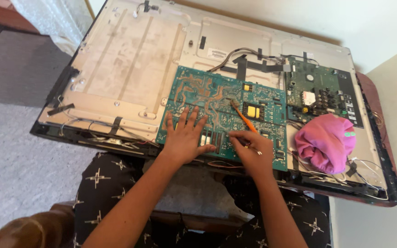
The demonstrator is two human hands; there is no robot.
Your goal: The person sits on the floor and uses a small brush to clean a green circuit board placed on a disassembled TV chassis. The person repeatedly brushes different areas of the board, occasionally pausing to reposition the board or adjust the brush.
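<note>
A large teal circuit board (207, 98) lies solder side up on the metal back of an opened flat screen (129, 59). My left hand (184, 138) rests flat on the board's near edge with its fingers spread. My right hand (251, 154) grips an orange-handled brush (243, 118). The brush slants up and to the left, and its bristle tip touches the middle of the board.
A smaller green circuit board (320, 92) sits at the screen's right with black cables and tape (249, 62) above it. A pink cloth (327, 142) lies bunched at the near right. The screen rests on a reddish table (373, 87) over my lap; grey carpet (10, 151) is at left.
</note>
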